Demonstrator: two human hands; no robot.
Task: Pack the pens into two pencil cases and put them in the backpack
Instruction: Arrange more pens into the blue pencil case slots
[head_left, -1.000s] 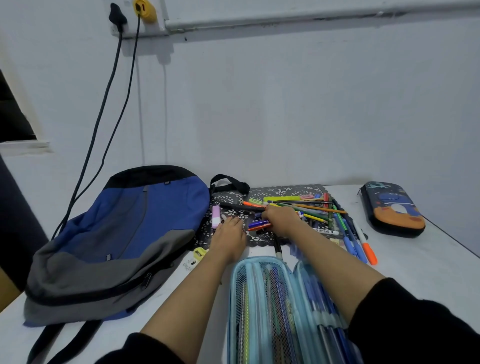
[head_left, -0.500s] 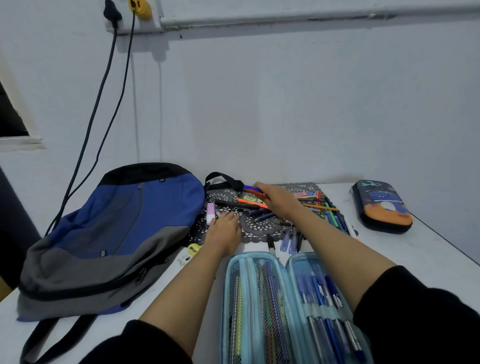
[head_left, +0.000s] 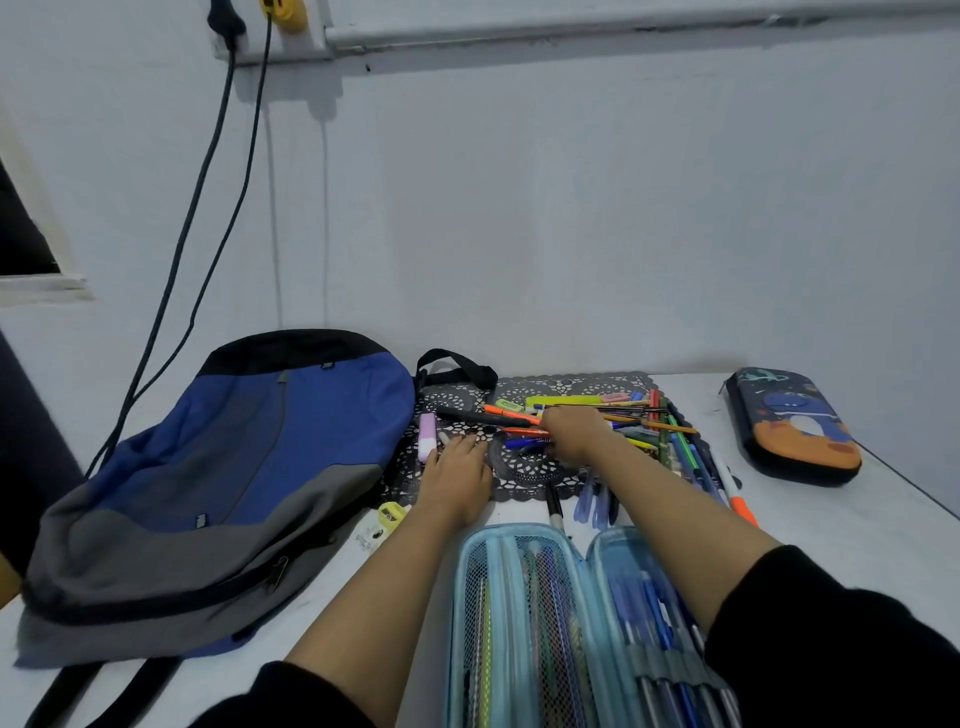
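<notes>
I see a plain pale wall (head_left: 571, 208) ahead, in cool, bluish, even light. A white cable duct (head_left: 623, 28) runs level across the top of the wall. At the upper left, a black plug (head_left: 223, 15) and a yellow plug (head_left: 283, 10) sit side by side. Two dark cords (head_left: 208, 182) hang from them, slanting left towards the white table (head_left: 857, 519) below. At the far left is a dark window opening (head_left: 21, 234) with a white sill (head_left: 41, 288).
</notes>
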